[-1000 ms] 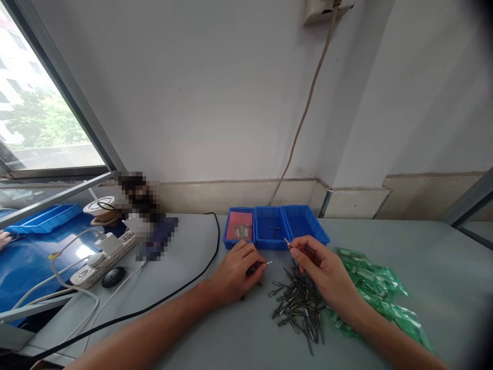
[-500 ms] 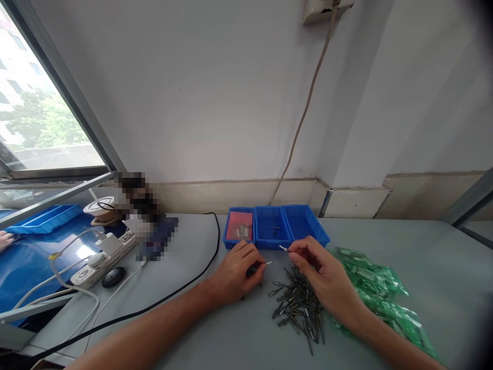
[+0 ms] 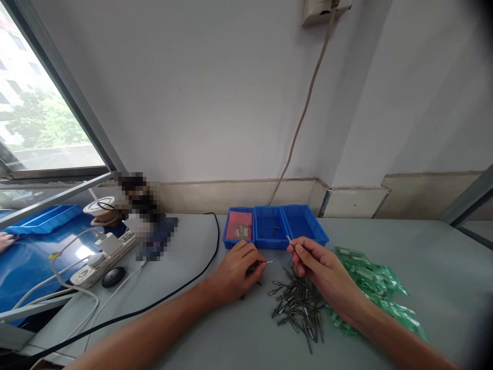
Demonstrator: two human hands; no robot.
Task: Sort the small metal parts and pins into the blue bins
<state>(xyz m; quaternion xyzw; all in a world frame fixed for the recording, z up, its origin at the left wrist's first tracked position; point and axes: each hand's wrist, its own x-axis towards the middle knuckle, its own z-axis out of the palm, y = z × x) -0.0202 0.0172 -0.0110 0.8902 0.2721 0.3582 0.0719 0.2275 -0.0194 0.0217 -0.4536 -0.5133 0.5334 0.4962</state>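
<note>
Between the thumb and fingers of my right hand [image 3: 319, 264] is a small blind rivet [image 3: 289, 240], its tip pointing up and left near the front of the blue bins. My left hand [image 3: 241, 270] is closed, palm down, left of the pile; a rivet [image 3: 269, 262] sticks out past its fingertips to the right. More metal bits show under that hand, partly hidden. Below and between both hands lies a loose pile of blind rivets [image 3: 296, 303] on the grey table. The middle blue bin [image 3: 271, 241] holds a few rivets.
The left blue bin [image 3: 227, 241] contains a pink packet [image 3: 233, 222]; the right blue bin [image 3: 308, 226] adjoins the middle one. Green plastic bags [image 3: 370, 275] lie right of my right hand. At left are a black cable [image 3: 169, 295], a power strip [image 3: 87, 277] and a black mouse [image 3: 113, 277].
My right hand has turned, and the rivet in it now points more upward and sits slightly farther right. My left hand stays nearly in place.
</note>
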